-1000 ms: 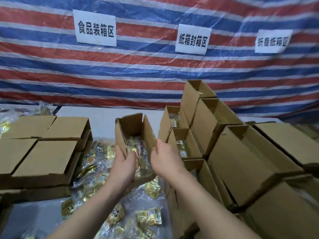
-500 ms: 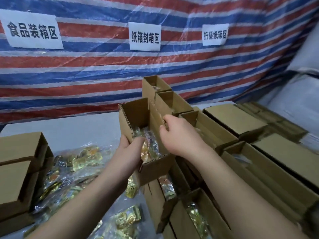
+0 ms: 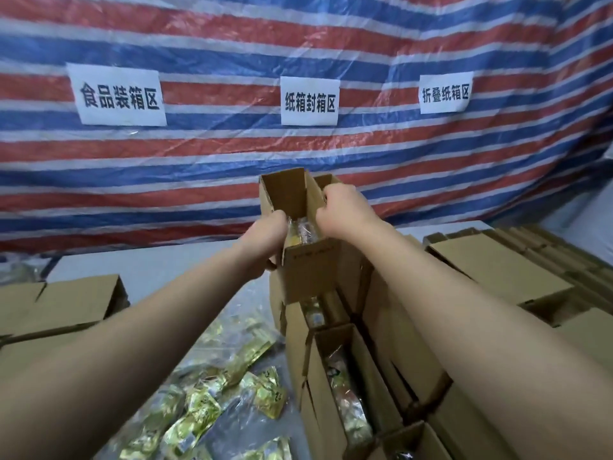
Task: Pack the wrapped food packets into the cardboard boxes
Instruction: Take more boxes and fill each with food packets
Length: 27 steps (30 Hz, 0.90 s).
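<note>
Two hands: we see both gripping one open cardboard box [image 3: 306,270], raised over the row.
Left hand [image 3: 265,240]: fingers curled on its left wall.
Right hand [image 3: 345,214]: clamped on its right wall.
Wrapped packets [image 3: 302,232]: inside it (more loose packets [image 3: 212,403] lie on the table).

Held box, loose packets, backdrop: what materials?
Held box: looks like plain brown corrugated cardboard, matte, raw cut edges. Loose packets: likely clear plastic film over gold foil, glossy, crinkled glints. Backdrop: probably woven plastic tarp, striped, shiny creases.
</note>
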Motion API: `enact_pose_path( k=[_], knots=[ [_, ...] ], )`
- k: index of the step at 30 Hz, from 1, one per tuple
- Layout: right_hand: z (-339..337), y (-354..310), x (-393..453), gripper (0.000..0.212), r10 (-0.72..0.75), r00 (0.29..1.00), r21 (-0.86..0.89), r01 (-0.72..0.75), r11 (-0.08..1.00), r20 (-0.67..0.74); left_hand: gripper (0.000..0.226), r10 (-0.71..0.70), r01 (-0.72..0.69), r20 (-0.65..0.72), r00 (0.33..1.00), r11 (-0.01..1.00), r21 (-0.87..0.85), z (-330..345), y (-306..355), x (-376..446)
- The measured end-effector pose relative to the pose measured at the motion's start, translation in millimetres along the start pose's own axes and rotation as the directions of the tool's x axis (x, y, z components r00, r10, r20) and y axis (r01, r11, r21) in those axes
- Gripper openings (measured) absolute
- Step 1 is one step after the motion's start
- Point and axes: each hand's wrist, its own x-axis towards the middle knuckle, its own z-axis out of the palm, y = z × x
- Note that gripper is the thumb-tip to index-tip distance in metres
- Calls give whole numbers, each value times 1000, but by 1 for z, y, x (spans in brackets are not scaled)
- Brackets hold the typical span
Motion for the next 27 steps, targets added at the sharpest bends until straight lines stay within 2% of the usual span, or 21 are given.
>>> enact_pose_path(
  k=[2, 5, 11, 13, 18, 27],
  knots=[
    [-1, -7, 26, 9, -30, 999, -34, 29, 999, -19, 50, -5, 5, 3, 1000, 1000, 24, -9, 13, 21],
    [2, -11, 62, 15, -63, 997, -95, 59, 994, -35, 59, -17, 18, -10, 1000, 999, 38, -15, 29, 50],
    [26, 2, 125, 9, -73, 997, -239, 71, 969, 0, 57, -30, 26, 61, 998, 998, 62, -13, 25, 116],
    [38, 12, 141, 20, -89, 996, -315, 80, 946, -15, 53, -27, 20, 100, 995, 998, 66, -7, 19, 135],
    [66, 37, 173, 35, -123, 991, -458, 90, 885, -42, 57, -87, 81, 84, 993, 994, 77, 5, 5, 178],
    [85, 61, 194, 44, -105, 994, -541, 96, 836, 16, 56, -154, 151, 69, 986, 988, 39, 25, -3, 208]
  ],
)
